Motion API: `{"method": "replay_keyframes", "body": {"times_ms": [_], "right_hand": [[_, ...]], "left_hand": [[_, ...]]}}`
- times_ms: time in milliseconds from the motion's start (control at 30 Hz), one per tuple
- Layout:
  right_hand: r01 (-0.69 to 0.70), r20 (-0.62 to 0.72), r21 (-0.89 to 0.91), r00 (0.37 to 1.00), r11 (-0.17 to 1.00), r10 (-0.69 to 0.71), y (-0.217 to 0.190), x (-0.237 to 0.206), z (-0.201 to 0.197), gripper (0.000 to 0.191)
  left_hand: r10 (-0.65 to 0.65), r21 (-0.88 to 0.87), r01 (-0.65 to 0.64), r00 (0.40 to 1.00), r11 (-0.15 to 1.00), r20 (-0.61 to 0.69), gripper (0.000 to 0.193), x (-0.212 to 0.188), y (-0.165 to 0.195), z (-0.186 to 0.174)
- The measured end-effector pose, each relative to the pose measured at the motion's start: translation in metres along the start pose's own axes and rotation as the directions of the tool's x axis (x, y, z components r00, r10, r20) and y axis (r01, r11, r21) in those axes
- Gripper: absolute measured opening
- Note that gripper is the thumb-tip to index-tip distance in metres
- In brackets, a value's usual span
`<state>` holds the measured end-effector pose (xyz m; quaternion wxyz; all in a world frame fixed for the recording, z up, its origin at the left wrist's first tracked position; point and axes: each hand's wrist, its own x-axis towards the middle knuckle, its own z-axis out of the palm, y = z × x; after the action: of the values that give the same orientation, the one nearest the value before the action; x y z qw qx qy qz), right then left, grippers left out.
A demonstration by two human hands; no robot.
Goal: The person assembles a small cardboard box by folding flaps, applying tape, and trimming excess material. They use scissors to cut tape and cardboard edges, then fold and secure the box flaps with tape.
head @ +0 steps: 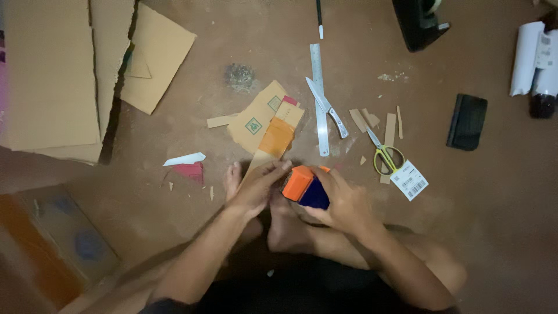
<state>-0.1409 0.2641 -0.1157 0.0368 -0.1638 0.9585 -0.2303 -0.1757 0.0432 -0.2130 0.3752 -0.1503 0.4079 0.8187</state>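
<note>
My right hand point(343, 200) grips a small box-like piece point(305, 186) with an orange face and a dark blue face, held above my bare feet. My left hand point(256, 189) pinches the near end of a long cardboard strip point(273, 142) that runs up and away over the brown floor; its fingertips touch the orange face. The strip has a plain tan part and an orange part.
On the floor ahead lie a steel ruler point(318, 93), a craft knife point(326, 107), yellow-handled scissors point(382, 152), a white tag point(409, 180) and cardboard scraps point(372, 119). Large cardboard sheets point(64, 75) lie far left, a black pad point(467, 122) right.
</note>
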Motion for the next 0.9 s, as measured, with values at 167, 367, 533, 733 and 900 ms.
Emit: {"method": "replay_keyframes", "body": {"times_ms": [167,367,533,733,900], "right_hand": [[-0.006,0.016,-0.025,1.000,1.000,0.006,-0.004,0.006,-0.003,0.089],[0.030,-0.042,0.007,0.999,1.000,-0.030,-0.008,0.016,-0.010,0.087],[0.123,-0.127,0.064,0.985,0.990,-0.114,-0.011,0.018,-0.014,0.086],[0.122,-0.160,0.123,0.982,0.985,-0.102,-0.012,0.016,-0.020,0.084],[0.113,-0.151,0.131,0.984,0.985,-0.093,-0.015,0.018,-0.020,0.083]], "left_hand": [[0.028,0.075,-0.028,1.000,0.997,0.001,0.039,-0.002,0.009,0.002],[0.059,0.129,-0.062,0.998,0.990,0.025,0.040,-0.013,0.027,0.005],[0.097,0.160,-0.093,0.995,0.983,-0.015,0.040,-0.014,0.033,0.007],[0.244,0.355,-0.267,0.964,0.896,0.110,0.041,-0.035,0.039,0.019],[0.347,0.498,-0.353,0.932,0.792,0.110,0.041,-0.035,0.036,0.018]]}}
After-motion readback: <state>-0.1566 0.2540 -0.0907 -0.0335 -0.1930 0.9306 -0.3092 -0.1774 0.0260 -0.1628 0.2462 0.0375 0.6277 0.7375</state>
